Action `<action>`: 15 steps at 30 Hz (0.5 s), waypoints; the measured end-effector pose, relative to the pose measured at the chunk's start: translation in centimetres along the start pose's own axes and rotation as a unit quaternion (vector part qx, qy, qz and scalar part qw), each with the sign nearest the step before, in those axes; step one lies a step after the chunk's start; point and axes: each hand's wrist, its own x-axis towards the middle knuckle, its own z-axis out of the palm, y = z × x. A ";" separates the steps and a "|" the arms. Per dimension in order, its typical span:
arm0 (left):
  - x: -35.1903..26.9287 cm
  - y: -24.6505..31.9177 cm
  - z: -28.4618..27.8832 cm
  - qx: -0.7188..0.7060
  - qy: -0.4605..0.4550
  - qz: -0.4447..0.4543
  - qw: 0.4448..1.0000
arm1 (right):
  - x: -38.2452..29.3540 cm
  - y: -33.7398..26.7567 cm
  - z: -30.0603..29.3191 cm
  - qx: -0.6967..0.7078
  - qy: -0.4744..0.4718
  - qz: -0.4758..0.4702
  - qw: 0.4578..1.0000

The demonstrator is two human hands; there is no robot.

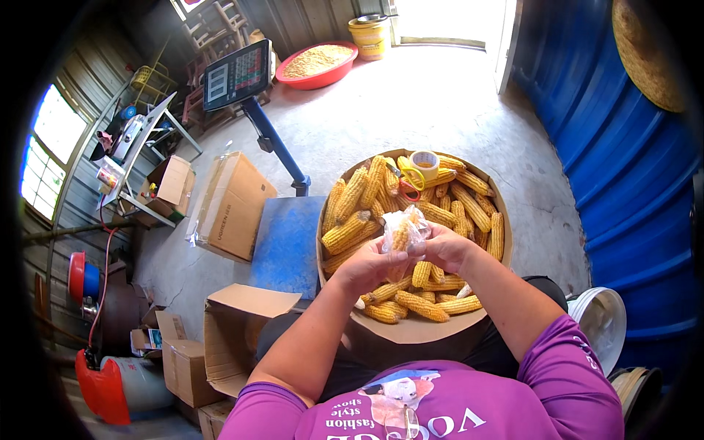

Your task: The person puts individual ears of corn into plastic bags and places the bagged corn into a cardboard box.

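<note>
Both my left hand (371,264) and my right hand (444,247) hold a corn cob in a clear plastic bag (404,234) between them, the bag bunched about its upper end. Beneath them many yellow corn cobs (423,305) lie in a large round container with a cardboard rim (509,231). On the far cobs rest scissors with yellow and red handles (412,180) and a roll of tape (425,160).
Left of the corn stands a platform scale (286,236) with a display on a blue post. Cardboard boxes (234,206) stand beside it. A red basin of grain (316,66) and a yellow bucket (369,41) are farther back. White buckets (599,324) stand by the blue wall (616,181).
</note>
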 end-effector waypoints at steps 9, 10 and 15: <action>0.8 -0.1 -0.8 -0.023 0.098 0.060 0.993 | 0.4 0.6 0.5 -0.116 0.131 -0.035 0.984; 0.8 -0.3 -1.0 -0.024 0.099 0.061 0.993 | 0.4 0.7 0.4 -0.110 0.131 -0.052 0.984; 1.1 -0.4 -1.3 -0.027 0.143 0.077 0.986 | 0.8 0.3 1.2 -0.103 0.139 -0.077 0.982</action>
